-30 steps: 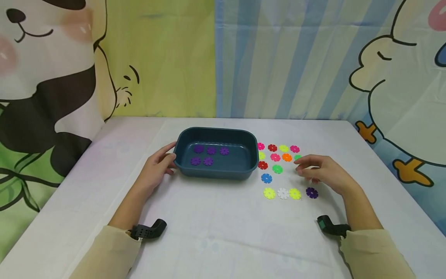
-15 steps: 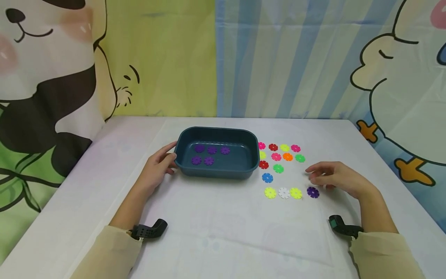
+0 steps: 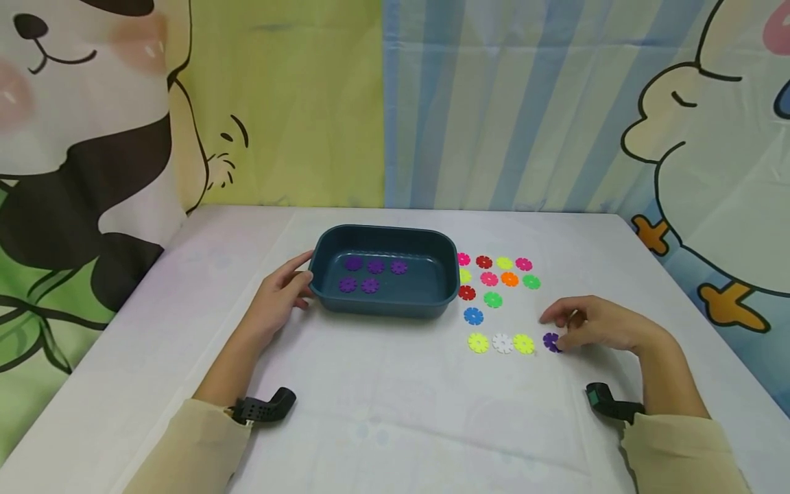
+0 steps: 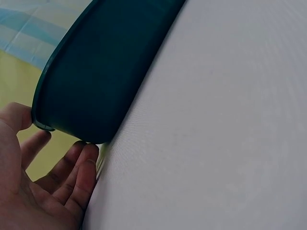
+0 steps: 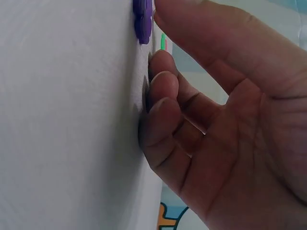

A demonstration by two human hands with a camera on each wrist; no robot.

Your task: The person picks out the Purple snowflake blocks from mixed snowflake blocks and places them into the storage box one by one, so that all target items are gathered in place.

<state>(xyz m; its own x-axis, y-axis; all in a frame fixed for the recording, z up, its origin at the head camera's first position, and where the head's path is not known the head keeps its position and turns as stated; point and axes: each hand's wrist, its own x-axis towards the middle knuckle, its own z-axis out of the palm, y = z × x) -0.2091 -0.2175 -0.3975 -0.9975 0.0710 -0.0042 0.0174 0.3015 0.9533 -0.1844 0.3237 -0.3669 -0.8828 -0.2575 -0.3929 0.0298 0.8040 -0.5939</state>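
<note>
My left hand [image 3: 276, 298] is at the left end of a dark teal plastic basin [image 3: 382, 307], thumb and fingertips on its rim and outer wall. In the left wrist view, the thumb meets the basin's rim [image 4: 43, 86] and the other fingers bend against the lower corner. Several purple flower-shaped discs [image 3: 370, 285] lie inside. My right hand [image 3: 607, 324] is low over the table at the right. Its thumb tip is at the edge of a dark purple notched disc [image 3: 549, 342], while the index finger stays apart from it.
Right of the basin, several notched discs lie flat: blue [image 3: 473, 315], green [image 3: 493, 299], orange [image 3: 509, 278], white [image 3: 503, 343], and yellow [image 3: 524, 344], with pink and red ones too. A white cloth [image 3: 395, 425] covers the table. Cartoon-printed curtains [image 3: 290, 103] hang behind.
My right hand has come back from the green disc toward me and rightward, then lowered its thumb to the dark purple disc. The left hand and basin have stayed in place.
</note>
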